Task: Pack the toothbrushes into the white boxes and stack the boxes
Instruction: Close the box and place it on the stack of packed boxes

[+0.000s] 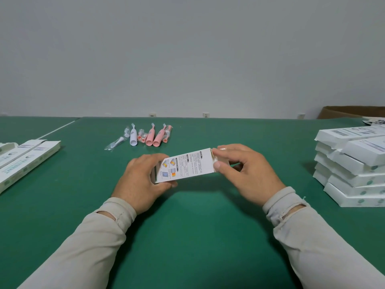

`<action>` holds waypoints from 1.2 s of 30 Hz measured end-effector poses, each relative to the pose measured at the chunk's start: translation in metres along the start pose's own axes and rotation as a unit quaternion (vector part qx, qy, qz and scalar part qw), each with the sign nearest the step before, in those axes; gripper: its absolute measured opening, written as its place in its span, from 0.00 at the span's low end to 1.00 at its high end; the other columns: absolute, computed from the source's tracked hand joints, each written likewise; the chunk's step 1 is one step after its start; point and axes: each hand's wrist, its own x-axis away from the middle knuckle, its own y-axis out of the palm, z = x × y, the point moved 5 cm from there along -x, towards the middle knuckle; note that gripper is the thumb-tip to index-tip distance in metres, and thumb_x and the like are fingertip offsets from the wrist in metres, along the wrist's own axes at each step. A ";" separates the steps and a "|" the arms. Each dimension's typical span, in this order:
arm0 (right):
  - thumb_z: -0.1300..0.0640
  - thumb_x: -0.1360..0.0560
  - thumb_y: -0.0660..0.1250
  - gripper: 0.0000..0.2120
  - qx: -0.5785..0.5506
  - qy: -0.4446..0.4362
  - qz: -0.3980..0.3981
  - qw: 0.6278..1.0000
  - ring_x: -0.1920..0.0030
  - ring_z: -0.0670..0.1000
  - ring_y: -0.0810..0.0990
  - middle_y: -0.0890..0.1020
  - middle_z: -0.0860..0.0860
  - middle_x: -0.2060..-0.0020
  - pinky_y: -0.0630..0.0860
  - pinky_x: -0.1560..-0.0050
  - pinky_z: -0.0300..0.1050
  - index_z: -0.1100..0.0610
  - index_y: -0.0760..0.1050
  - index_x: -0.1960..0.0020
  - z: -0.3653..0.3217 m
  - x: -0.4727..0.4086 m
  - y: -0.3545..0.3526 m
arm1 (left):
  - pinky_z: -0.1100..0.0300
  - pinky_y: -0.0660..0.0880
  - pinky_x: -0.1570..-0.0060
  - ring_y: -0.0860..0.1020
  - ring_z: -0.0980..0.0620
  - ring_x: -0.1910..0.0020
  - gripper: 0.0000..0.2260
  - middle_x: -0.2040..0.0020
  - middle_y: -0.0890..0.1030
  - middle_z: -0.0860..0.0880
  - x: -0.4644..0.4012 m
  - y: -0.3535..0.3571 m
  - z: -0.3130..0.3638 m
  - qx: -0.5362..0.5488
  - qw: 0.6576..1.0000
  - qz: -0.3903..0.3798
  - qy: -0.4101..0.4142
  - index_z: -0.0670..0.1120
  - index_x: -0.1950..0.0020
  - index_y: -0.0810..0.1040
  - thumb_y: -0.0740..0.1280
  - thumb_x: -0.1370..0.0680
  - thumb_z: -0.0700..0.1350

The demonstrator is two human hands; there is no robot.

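A white box (187,164) with printed text and small pictures is held above the green table (187,226), its printed side up. My left hand (141,180) grips its left end. At the box's open right end my right hand (248,172) pinches the flap between thumb and fingers. Farther back lie several toothbrushes (149,136): one white handle, two pink ones, and brush heads in clear wrappers.
A stack of white boxes (352,167) stands at the right edge. Flat white boxes (27,159) lie side by side at the left. A brown cardboard carton (352,112) sits at the far right by the wall.
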 end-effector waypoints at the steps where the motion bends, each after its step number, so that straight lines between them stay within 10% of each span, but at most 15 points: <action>1: 0.57 0.24 0.72 0.13 -0.001 -0.001 0.016 1.000 0.46 0.36 0.77 0.79 0.42 0.43 0.71 0.47 0.26 0.50 0.83 0.40 0.000 0.000 0.001 | 0.58 0.65 0.46 0.70 0.51 0.44 0.24 0.47 0.76 0.62 0.000 0.000 0.000 0.000 1.000 0.000 0.001 0.63 0.40 0.75 0.78 0.33 0.55; 11: 0.59 0.22 0.68 0.11 -0.048 -0.013 0.066 0.997 0.40 0.35 0.77 0.81 0.42 0.43 0.69 0.42 0.25 0.47 0.84 0.43 -0.007 0.004 0.011 | 0.55 0.68 0.45 0.72 0.49 0.44 0.23 0.47 0.77 0.59 -0.002 -0.001 -0.003 -0.006 1.000 0.018 -0.015 0.62 0.40 0.76 0.78 0.33 0.55; 16: 0.61 0.22 0.68 0.20 -0.150 0.022 0.094 0.984 0.53 0.40 0.80 0.83 0.42 0.48 0.75 0.49 0.33 0.37 0.73 0.41 -0.009 0.004 0.015 | 0.53 0.69 0.44 0.71 0.49 0.44 0.24 0.47 0.77 0.59 -0.002 -0.003 -0.002 -0.016 0.999 0.025 -0.021 0.60 0.39 0.76 0.78 0.32 0.55; 20: 0.59 0.23 0.71 0.10 -0.207 0.079 0.103 0.970 0.53 0.44 0.83 0.86 0.46 0.53 0.81 0.45 0.48 0.47 0.78 0.45 -0.002 0.002 0.012 | 0.54 0.69 0.45 0.71 0.50 0.44 0.24 0.47 0.76 0.60 -0.002 -0.003 -0.001 -0.026 0.999 0.026 -0.018 0.61 0.39 0.75 0.77 0.32 0.56; 25: 0.61 0.24 0.71 0.04 -0.205 0.097 0.110 0.968 0.62 0.45 0.83 0.86 0.46 0.61 0.82 0.61 0.43 0.52 0.83 0.54 0.002 0.003 0.013 | 0.55 0.66 0.45 0.70 0.51 0.43 0.24 0.46 0.75 0.62 -0.002 -0.003 0.000 -0.033 0.999 0.030 -0.011 0.61 0.39 0.75 0.77 0.33 0.56; 36: 0.53 0.26 0.73 0.06 -0.162 0.103 0.114 0.975 0.65 0.47 0.80 0.84 0.48 0.66 0.82 0.57 0.59 0.51 0.82 0.61 0.003 0.004 0.013 | 0.51 0.71 0.45 0.70 0.51 0.43 0.24 0.44 0.76 0.61 0.000 -0.008 0.007 -0.050 0.998 0.035 -0.015 0.61 0.37 0.75 0.76 0.32 0.58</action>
